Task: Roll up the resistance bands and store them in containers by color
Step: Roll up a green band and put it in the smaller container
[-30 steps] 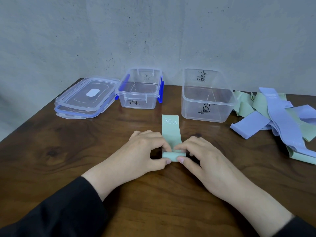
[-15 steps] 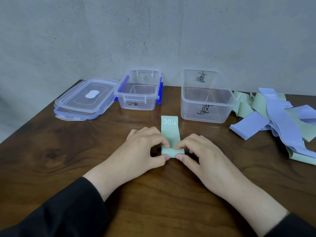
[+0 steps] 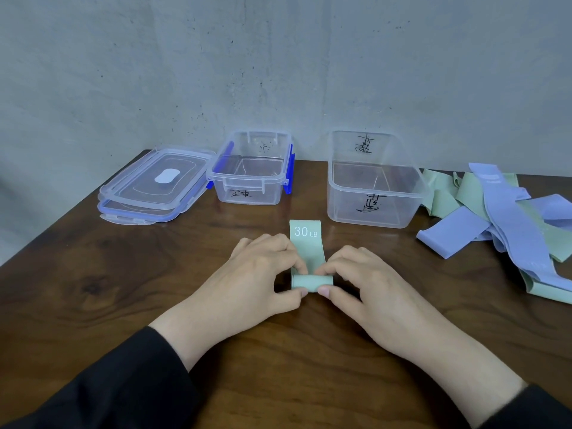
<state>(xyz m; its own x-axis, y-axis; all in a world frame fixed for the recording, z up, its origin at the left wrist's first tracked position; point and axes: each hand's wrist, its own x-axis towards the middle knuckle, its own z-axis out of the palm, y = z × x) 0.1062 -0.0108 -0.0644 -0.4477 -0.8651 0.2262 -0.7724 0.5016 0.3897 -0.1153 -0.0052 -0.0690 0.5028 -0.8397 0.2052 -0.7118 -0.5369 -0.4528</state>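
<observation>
green band: flat on wood table, near end rolled into a tight cylinder, far end still flat w/ "30 LB" print facing up; lies just in front of the gap btw the 2 boxes
left hand: thumb + curled fingers pinch the roll's left end
right hand: thumb + curled fingers pinch the roll's right end
small box: clear, blue latches, handwritten mark, behind-left of green band
big box: clear, handwritten mark, behind-right of green band
lids: 2 stacked, left of small box
loose bands: blue + green heap, right of big box, touching it or not – can't tell
</observation>
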